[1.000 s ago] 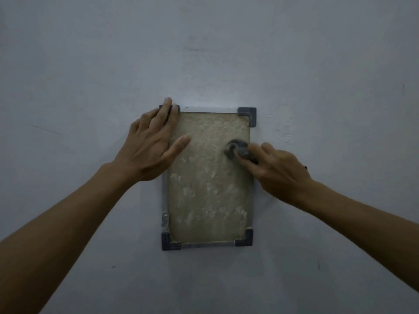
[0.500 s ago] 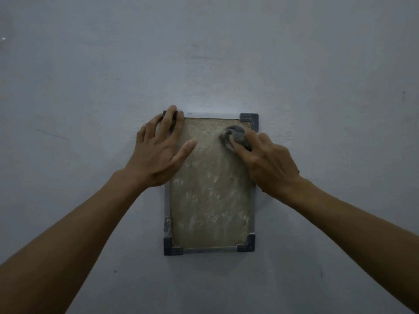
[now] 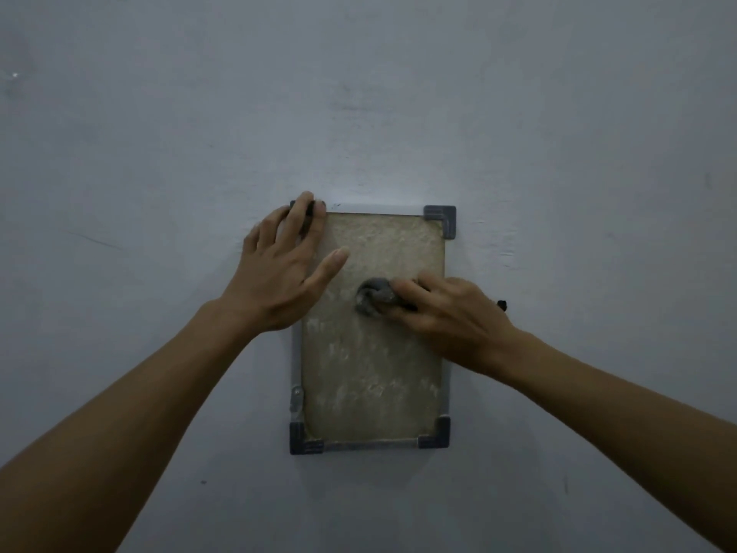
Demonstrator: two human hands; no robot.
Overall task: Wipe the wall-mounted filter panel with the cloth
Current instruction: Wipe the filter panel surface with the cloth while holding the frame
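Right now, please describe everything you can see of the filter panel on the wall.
The filter panel is an upright rectangle fixed flat on a grey wall. Its face looks like tan, fibrous material with pale dusty streaks. A thin light frame runs round it, with dark corner pieces and a small metal clip low on the left edge. The left hand rests on the upper left corner, fingers spread. The right hand presses a balled grey cloth near the middle.
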